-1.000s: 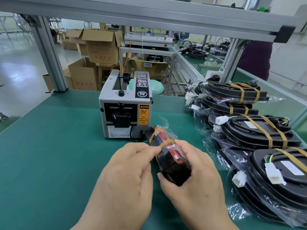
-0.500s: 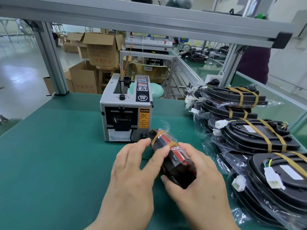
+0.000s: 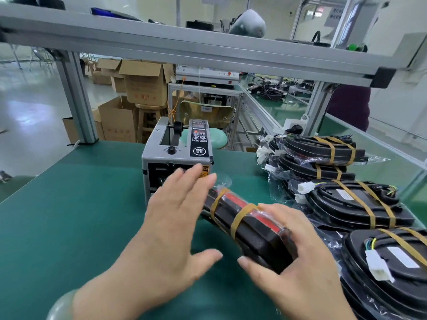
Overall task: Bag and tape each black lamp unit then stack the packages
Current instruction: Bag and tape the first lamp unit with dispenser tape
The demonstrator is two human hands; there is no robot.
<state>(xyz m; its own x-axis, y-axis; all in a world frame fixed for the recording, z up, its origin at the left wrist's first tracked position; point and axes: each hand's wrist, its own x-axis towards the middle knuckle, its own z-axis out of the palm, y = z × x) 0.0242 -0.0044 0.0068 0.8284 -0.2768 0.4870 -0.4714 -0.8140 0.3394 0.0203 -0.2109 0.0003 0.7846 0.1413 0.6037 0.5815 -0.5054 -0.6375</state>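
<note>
Left hand: the left hand [image 3: 175, 218] is open with straight, spread fingers and holds nothing. It hangs in front of the tape dispenser, and its fingertips reach over the far end of the lamp unit. It is blurred, and I cannot tell if it touches the bag.

Right hand: the right hand [image 3: 293, 257] grips the near end of the lamp unit, with the thumb on the unit's near left edge and the fingers curled over its right side.

Lamp unit: the black lamp unit [image 3: 251, 229] has a red strip along its top and sits in a clear bag. It lies aslant in the middle of the scene, its far end pointing towards the dispenser. I cannot tell if it rests on the counter.

Tape bands: two brown tape bands [image 3: 240, 218] wrap round the unit, one near its far end and one at its middle.

Packages: bagged and taped packages [image 3: 351, 204] are stacked in a row along the right side, from near to far, just beside the right hand.

Connector: a white connector [image 3: 379, 266] lies on the nearest package.

Tape dispenser: a grey tape dispenser [image 3: 178, 155] stands at the centre, far of the hands.

Counter: the green counter [image 3: 69, 215] carries all of these.

Frame: a grey metal frame [image 3: 184, 49] spans overhead.

Background: cardboard boxes [image 3: 143, 84] and a wooden stool [image 3: 147, 116] stand on the floor at far left.

Wrist: a pale green bracelet [image 3: 62, 306] sits on the left wrist.
</note>
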